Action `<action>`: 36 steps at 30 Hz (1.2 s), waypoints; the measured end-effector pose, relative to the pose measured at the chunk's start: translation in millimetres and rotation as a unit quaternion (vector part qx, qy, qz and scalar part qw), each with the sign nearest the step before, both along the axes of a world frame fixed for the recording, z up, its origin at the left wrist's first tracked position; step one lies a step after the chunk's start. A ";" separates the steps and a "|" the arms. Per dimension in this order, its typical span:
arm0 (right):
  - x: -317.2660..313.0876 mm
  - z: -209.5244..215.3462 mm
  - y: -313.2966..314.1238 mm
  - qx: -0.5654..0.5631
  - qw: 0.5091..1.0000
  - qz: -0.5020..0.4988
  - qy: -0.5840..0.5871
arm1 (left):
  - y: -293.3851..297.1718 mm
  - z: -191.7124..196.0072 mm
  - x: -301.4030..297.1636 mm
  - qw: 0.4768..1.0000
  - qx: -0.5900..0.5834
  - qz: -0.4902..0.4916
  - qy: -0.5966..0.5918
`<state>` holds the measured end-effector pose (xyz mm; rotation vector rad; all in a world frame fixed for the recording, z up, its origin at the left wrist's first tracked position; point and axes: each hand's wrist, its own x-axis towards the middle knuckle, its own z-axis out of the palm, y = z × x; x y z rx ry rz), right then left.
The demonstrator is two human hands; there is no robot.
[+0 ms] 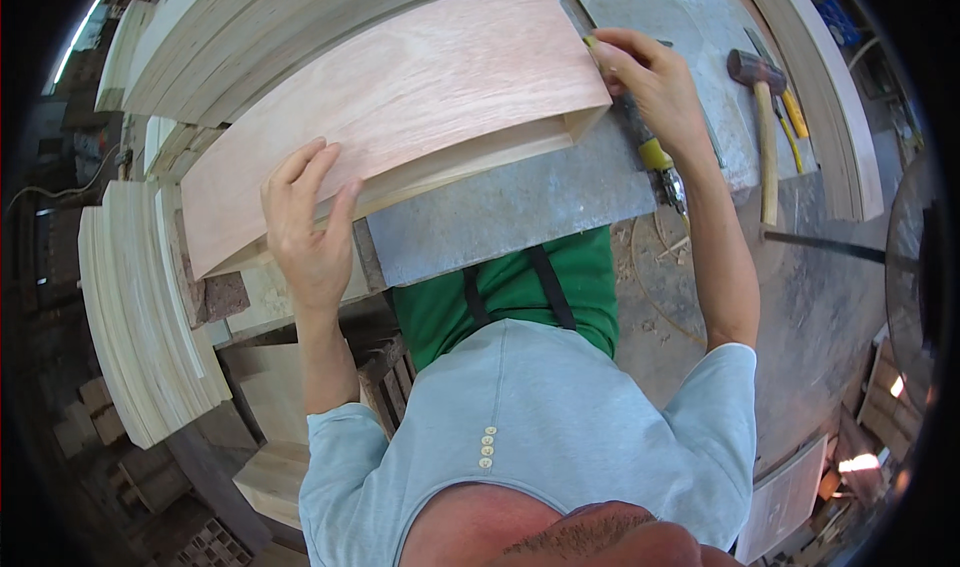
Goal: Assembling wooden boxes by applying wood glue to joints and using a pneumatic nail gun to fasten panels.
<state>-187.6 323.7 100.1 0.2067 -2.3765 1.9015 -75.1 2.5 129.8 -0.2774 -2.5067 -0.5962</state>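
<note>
A long, shallow wooden box (420,77) with a pale pinkish panel on top lies across the bench in front of me, its open side toward me. My left hand (305,222) rests at its near edge toward the left, fingers and thumb apart. At the box's right end, my right hand (655,82) has its thumb and fingers pinched together by the corner. A small yellowish bit shows at those fingertips, too small to name. Below the right wrist lies a dark tool with a yellow band and a metal fitting (672,189), partly hidden.
A grey metal plate (510,212) covers the bench's near part. To the right lie a wooden-handled hammer (766,137) and a yellow-handled tool (795,114). Boards are stacked at the left (145,317), behind the box (270,32) and at the right (825,87).
</note>
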 end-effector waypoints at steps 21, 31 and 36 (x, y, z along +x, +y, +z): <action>56.1 35.7 -90.9 -0.335 0.911 0.224 -0.092 | -56.5 39.8 -54.7 0.697 0.701 -0.085 0.125; 89.3 -22.7 -60.6 -0.260 0.924 0.174 -0.220 | -137.0 148.4 -190.8 0.685 0.632 -0.333 0.144; 108.0 -49.1 -44.4 -0.315 0.905 0.149 -0.244 | -133.8 185.2 -194.3 0.839 0.411 -0.251 0.254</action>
